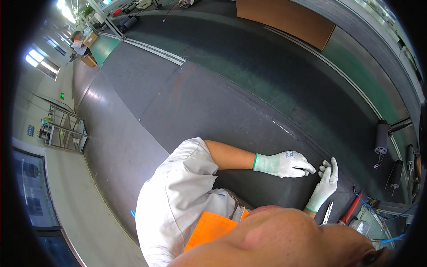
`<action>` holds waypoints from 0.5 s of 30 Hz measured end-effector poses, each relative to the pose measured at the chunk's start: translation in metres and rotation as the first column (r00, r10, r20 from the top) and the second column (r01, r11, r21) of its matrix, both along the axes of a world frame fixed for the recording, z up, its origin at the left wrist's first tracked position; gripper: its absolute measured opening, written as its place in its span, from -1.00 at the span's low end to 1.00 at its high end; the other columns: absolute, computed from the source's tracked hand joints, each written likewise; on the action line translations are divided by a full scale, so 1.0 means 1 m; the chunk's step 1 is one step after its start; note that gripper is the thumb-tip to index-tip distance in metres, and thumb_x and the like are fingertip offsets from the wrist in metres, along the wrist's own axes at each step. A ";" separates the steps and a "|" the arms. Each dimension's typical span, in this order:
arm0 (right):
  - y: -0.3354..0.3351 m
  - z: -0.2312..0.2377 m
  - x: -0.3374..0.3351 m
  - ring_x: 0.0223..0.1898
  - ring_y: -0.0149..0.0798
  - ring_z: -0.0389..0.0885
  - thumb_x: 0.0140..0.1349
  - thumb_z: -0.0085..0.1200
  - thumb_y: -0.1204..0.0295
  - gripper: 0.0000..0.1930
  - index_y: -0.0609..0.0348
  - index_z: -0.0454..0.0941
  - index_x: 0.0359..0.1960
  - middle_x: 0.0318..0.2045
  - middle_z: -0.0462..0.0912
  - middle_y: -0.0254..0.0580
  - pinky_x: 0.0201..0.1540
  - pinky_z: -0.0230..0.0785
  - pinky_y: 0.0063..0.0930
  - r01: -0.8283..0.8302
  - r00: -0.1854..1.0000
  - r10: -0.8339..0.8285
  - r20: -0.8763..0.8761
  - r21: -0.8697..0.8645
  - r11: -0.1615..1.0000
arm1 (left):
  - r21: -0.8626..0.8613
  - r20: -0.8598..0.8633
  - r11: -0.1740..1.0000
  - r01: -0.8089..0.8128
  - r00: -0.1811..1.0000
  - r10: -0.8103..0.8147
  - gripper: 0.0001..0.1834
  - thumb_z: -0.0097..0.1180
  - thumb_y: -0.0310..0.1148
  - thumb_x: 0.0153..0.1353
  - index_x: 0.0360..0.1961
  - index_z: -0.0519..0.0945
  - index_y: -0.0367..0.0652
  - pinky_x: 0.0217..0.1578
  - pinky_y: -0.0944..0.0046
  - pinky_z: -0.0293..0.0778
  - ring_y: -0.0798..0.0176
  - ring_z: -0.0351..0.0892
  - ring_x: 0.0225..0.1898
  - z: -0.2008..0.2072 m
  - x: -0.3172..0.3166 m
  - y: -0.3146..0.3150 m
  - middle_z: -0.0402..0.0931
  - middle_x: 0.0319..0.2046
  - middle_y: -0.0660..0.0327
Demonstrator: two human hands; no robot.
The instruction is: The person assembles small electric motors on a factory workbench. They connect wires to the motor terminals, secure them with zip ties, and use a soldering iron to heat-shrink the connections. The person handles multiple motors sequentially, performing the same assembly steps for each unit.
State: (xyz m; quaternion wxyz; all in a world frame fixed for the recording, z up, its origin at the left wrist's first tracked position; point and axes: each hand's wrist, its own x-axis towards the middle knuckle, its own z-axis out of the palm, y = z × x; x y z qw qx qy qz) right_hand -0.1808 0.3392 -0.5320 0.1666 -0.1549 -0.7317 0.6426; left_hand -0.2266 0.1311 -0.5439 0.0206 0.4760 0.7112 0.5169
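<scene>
White-gloved left hand (289, 164): fingertips curled under, can't tell if anything's pinched. White-gloved right hand (326, 186): forearm mostly lost behind wearer's head (284, 233). Slim silver metal tool (328, 213), long red bar (351, 208): lower ends blocked too. Distant person (79, 46) tiny, kinda blurry.

Holding the white-gloved left hand (287, 164) curled over the dark worktop (213, 107), and holding the white-gloved right hand (328, 181) over the worktop's near right part, with fingers extended. Showing a silver tool (328, 212) and a red tool (350, 209) near the worktop's right end, a black cylinder (381, 135) and brown panel (284, 21) beyond its far edge.
</scene>
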 end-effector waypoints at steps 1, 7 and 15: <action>-0.001 0.003 0.000 -0.17 -0.51 0.58 0.50 -0.12 0.55 -0.61 0.33 0.49 0.30 -0.06 0.69 -0.18 -0.12 0.43 -0.63 0.005 1.000 -0.005 0.009 0.018 1.000 | 0.010 -0.016 1.000 0.000 1.000 0.000 -0.62 0.05 -0.39 0.36 0.18 0.58 -0.21 0.03 0.06 0.50 0.06 0.64 -0.08 0.000 0.000 0.001 0.66 -0.14 0.15; 0.002 -0.003 -0.001 -0.18 -0.50 0.59 0.50 -0.11 0.55 -0.62 0.32 0.49 0.30 -0.05 0.70 -0.17 -0.13 0.43 -0.63 0.009 1.000 -0.009 -0.006 0.004 1.000 | 0.055 -0.093 0.998 -0.004 0.996 0.009 -0.63 0.04 -0.39 0.38 0.18 0.58 -0.19 0.01 0.05 0.51 0.06 0.64 -0.09 -0.002 -0.001 0.000 0.66 -0.16 0.15; -0.001 0.002 0.000 -0.20 -0.50 0.59 0.50 -0.11 0.55 -0.62 0.33 0.49 0.29 -0.07 0.70 -0.17 -0.14 0.44 -0.63 0.007 1.000 -0.007 -0.008 0.022 1.000 | 0.074 -0.067 0.997 -0.004 0.998 0.009 -0.63 0.04 -0.39 0.38 0.18 0.58 -0.19 0.02 0.05 0.50 0.06 0.64 -0.08 -0.005 -0.001 0.001 0.66 -0.15 0.15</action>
